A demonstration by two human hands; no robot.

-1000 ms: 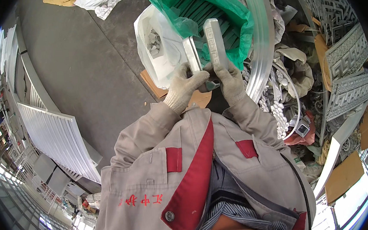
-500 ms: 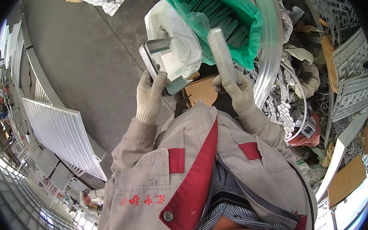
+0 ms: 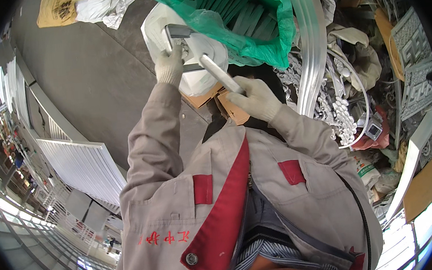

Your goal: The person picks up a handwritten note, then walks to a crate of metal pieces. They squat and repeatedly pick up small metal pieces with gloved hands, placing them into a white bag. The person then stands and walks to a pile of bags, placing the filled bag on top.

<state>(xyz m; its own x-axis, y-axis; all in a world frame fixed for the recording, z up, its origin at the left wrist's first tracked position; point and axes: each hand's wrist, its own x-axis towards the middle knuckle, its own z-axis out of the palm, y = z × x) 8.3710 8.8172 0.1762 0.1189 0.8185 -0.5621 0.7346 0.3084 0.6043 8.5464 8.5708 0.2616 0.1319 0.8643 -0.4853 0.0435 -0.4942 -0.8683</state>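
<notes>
My left hand (image 3: 169,66), in a pale knit glove, grips a U-shaped metal bracket (image 3: 179,32) with two grey arms pointing right. It is held over an open white sack (image 3: 151,27), in which some small metal pieces show. My right hand (image 3: 257,99), gloved alike, is closed round the lower end of a flat, pale bar (image 3: 217,74). The bar tilts up and left, its far tip close to the bracket's lower arm; I cannot tell whether they touch. My glove and the bar hide part of the bracket.
A green bag (image 3: 284,38) full of dark green strips leans beside the white sack. Right of it stand long clear strips (image 3: 311,51), a heap of silvery ornaments (image 3: 340,120) and patterned metal panels (image 3: 414,78). A cardboard box (image 3: 231,108) lies below; ribbed white panels (image 3: 84,168) stand left.
Both hands have moved farther out, the left over the white sack. The bar has swung from nearly upright to a leftward slant, its tip now near the bracket.
</notes>
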